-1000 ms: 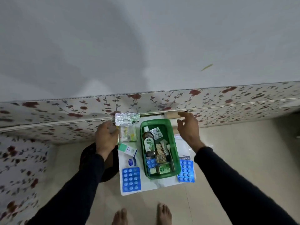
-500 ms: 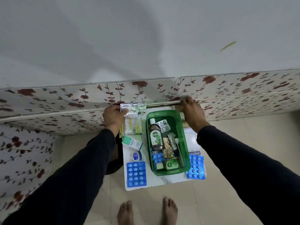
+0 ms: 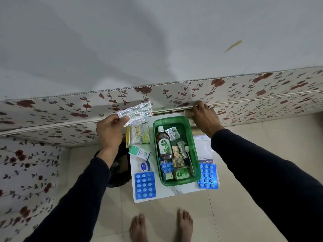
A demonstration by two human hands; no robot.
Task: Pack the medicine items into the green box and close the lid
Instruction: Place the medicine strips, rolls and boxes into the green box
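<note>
The green box (image 3: 174, 122) stands open on a small white table (image 3: 174, 191); no lid shows. It holds a Dettol bottle (image 3: 164, 145), blister strips and small tubs. My left hand (image 3: 110, 130) holds a silver foil strip (image 3: 138, 111) lifted above the table's far left corner. My right hand (image 3: 204, 119) is closed over a beige roll (image 3: 188, 114) just behind the box's far right corner. Left of the box lie a cotton-bud pack (image 3: 139, 133), a small teal carton (image 3: 139, 152), a blue jar (image 3: 145, 166) and a blue pill sheet (image 3: 144, 185).
Right of the box lie a Hansaplast pack (image 3: 203, 151) and another blue pill sheet (image 3: 208, 175). A floral-panelled wall (image 3: 244, 88) runs right behind the table. A black bin (image 3: 118, 172) stands at the table's left. My bare feet (image 3: 160, 226) are on the tiled floor.
My left hand has picked the silver foil strip up off the cotton-bud pack and tilted it. My right hand has closed over the beige roll by the wall.
</note>
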